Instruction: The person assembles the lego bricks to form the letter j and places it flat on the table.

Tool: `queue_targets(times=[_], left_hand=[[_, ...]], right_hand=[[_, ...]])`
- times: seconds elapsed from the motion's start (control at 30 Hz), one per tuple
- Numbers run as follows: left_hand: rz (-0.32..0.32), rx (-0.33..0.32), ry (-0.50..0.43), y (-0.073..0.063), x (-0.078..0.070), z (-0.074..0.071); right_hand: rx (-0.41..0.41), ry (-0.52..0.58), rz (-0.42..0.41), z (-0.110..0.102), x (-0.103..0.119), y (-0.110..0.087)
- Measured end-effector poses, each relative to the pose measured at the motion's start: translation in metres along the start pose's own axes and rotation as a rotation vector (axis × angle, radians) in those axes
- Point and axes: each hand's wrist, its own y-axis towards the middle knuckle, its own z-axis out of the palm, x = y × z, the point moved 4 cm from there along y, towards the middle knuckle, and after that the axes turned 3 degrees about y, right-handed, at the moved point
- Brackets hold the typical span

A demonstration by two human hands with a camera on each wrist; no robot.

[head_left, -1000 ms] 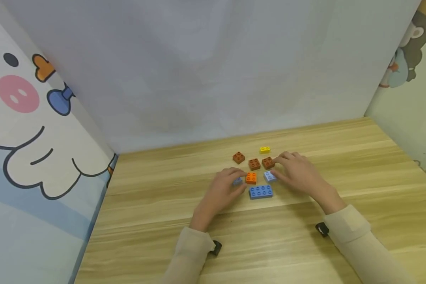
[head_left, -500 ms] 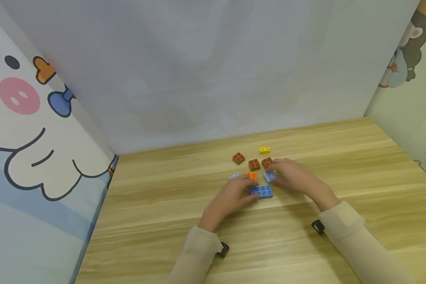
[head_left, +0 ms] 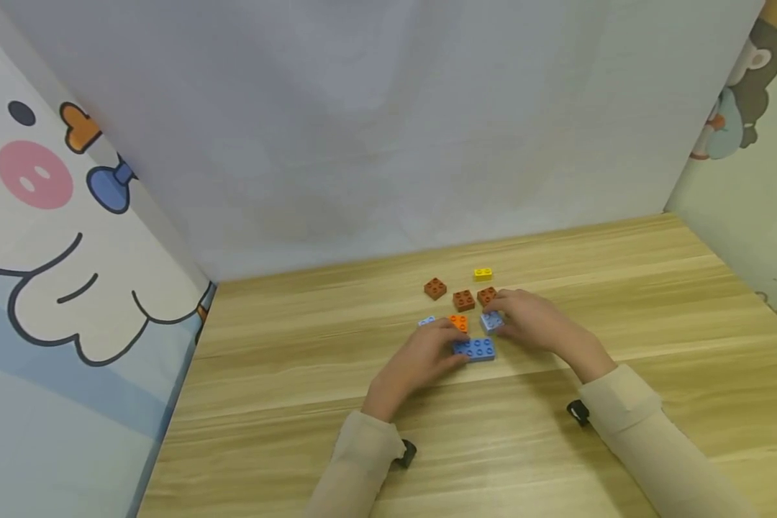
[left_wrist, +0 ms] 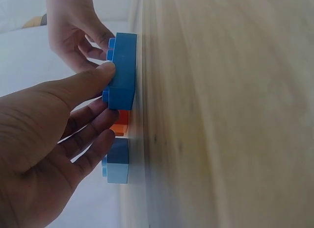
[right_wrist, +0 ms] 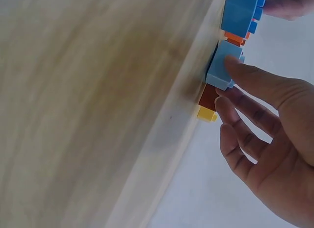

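At the left end of the long blue toy brick (head_left: 481, 350), my left hand (head_left: 417, 363) pinches it between thumb and fingers. The left wrist view has the thumb on the studded edge of that blue brick (left_wrist: 123, 73). My right hand (head_left: 537, 324) holds a small light blue brick (head_left: 491, 322), its thumb on the near side of the light blue brick (right_wrist: 223, 66) in the right wrist view. An orange brick (head_left: 459, 321), partly covered by the left fingers, sits between the hands. Another light blue brick (head_left: 426, 321) peeks out beyond the left hand.
Behind the hands lie three brown bricks, at left (head_left: 435, 288), middle (head_left: 463, 300) and right (head_left: 487, 294), plus a small yellow brick (head_left: 483, 274). All rest on a wooden table (head_left: 285, 360) with a pale curtain (head_left: 362, 144) behind it.
The left hand has moved right and nearer, from the left light blue brick to the long blue brick, which has shifted slightly left. The right hand has closed in on its light blue brick.
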Motion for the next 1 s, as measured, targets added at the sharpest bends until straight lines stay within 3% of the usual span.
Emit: queue_targets(times=[0.5, 1.0], left_hand=[[-0.051, -0.008, 0.003, -0.007, 0.006, -0.006], [-0.064, -0.042, 0.012, -0.015, 0.018, -0.012]], right_hand=[[-0.014, 0.047, -0.001, -0.011, 0.012, -0.008], [0.009, 0.071, -0.097, -0.006, 0.035, -0.011]])
